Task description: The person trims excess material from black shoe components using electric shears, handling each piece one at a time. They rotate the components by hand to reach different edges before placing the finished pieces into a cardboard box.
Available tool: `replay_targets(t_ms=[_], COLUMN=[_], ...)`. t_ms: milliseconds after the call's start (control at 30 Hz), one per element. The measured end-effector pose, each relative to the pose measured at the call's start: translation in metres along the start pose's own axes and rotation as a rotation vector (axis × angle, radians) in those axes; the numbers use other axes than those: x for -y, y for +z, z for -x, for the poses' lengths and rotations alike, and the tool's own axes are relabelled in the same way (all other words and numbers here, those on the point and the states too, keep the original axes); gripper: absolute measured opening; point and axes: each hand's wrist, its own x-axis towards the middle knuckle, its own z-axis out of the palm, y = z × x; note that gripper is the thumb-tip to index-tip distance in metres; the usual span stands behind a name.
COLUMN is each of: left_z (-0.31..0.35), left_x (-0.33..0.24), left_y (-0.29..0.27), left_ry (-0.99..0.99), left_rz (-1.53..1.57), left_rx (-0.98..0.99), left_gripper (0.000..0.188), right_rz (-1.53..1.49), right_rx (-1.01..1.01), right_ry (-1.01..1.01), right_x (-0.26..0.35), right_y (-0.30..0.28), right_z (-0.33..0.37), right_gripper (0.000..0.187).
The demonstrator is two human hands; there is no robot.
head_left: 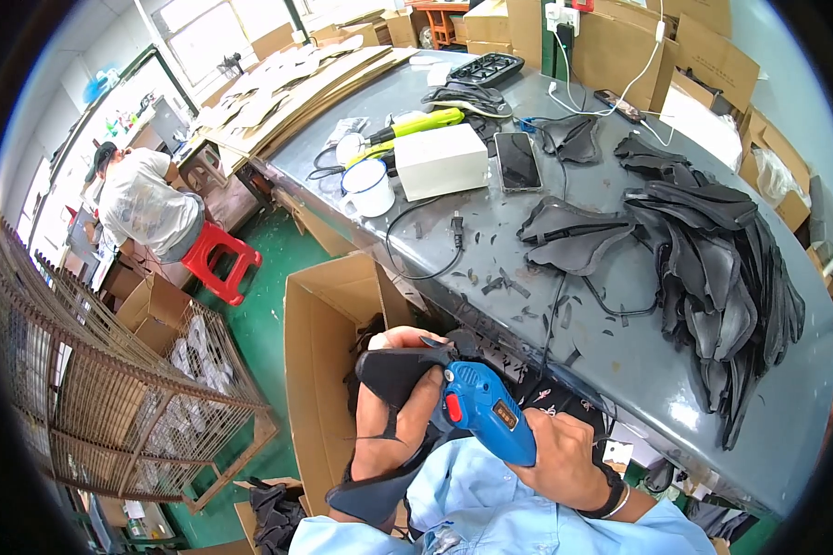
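My left hand (416, 407) grips a curved black padded fabric piece (391, 373) between thumb and fingers, and part of the piece hangs down past the wrist. My right hand (565, 462) is wrapped round the handle of a blue handheld power cutter (492, 412) with a red button. The cutter's head meets the edge of the fabric piece beside my left fingertips; its blade is hidden. Both hands are in front of my body, just off the table's near edge. A heap of similar black pieces (703, 268) lies on the right of the table.
On the grey table (611, 370) are a white box (441, 161), a phone (518, 162), a white mug (368, 189), cables and dark scraps. An open carton (329, 296) stands below my hands. At left are a wire cage (111, 398) and a person (148, 199) on a red stool (222, 262).
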Motion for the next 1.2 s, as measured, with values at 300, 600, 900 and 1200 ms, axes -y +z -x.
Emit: replay_targets(t_ms=[300, 600, 900, 1200], left_z=[-0.003, 0.009, 0.049, 0.024], left_x=[0.016, 0.023, 0.097, 0.042], left_y=[-0.014, 0.002, 0.005, 0.01], left_ry=[-0.058, -0.381, -0.684, -0.416], left_rz=[-0.032, -0.04, 0.906, 0.574], left_rx=[0.297, 0.86, 0.695, -0.261], left_gripper=[0.037, 0.064, 0.058, 0.029], right_rz=[-0.134, -0.3, -0.629, -0.299], right_rx=[0.023, -0.058, -0.225, -0.129], right_ry=[-0.021, 0.198, 0.447, 0.337], right_x=[0.003, -0.008, -0.029, -0.031], right_y=[-0.008, -0.019, -0.027, -0.002], right_z=[-0.002, -0.029, -0.038, -0.017], right_gripper=[0.051, 0.054, 0.054, 0.057])
